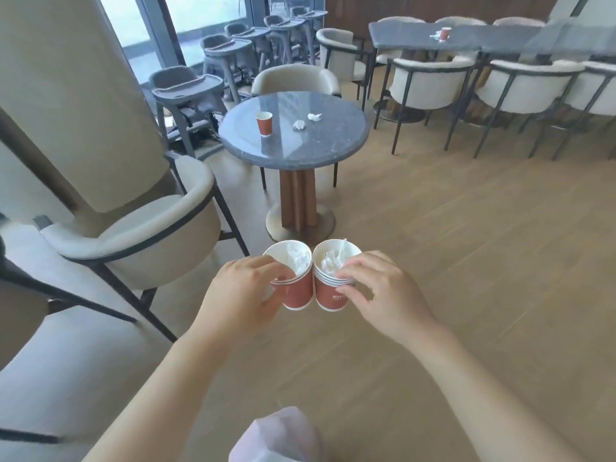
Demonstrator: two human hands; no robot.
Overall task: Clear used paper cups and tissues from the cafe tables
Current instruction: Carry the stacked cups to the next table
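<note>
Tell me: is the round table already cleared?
No: a cup and two crumpled tissues sit on the round table.

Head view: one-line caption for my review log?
Left hand and right hand each hold tissue-stuffed red paper cup stacks; round grey table awaits clearing.

The only print is a small pale mark on the red side of the right cup stack (pixel 330 295), beside the right hand (pixel 383 291); it is too blurred to read, and no other text, number or sign shows
</note>
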